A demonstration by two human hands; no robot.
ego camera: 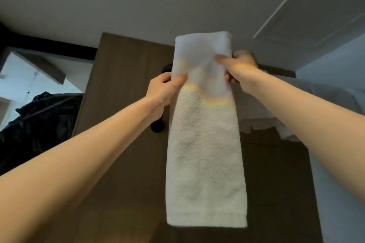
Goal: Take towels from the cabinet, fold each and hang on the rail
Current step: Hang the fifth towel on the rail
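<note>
Towel point(205, 144), folded into a long white strip, hangs upright before a brown panel point(118, 85). The left hand point(162, 90) and right hand point(241, 65) hold its upper side edges, fingers point(180, 80) pinching the cloth. An uneven pull could let the layers slide apart. A dark fitting point(157, 126) sits just behind the left hand; open room lies above and to the right.

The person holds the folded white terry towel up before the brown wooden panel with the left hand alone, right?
Not with the left hand alone. The head view shows both hands on the folded white terry towel: the left hand pinches its left edge, the right hand grips its right edge. It is indeed held up before the brown wooden panel.
</note>
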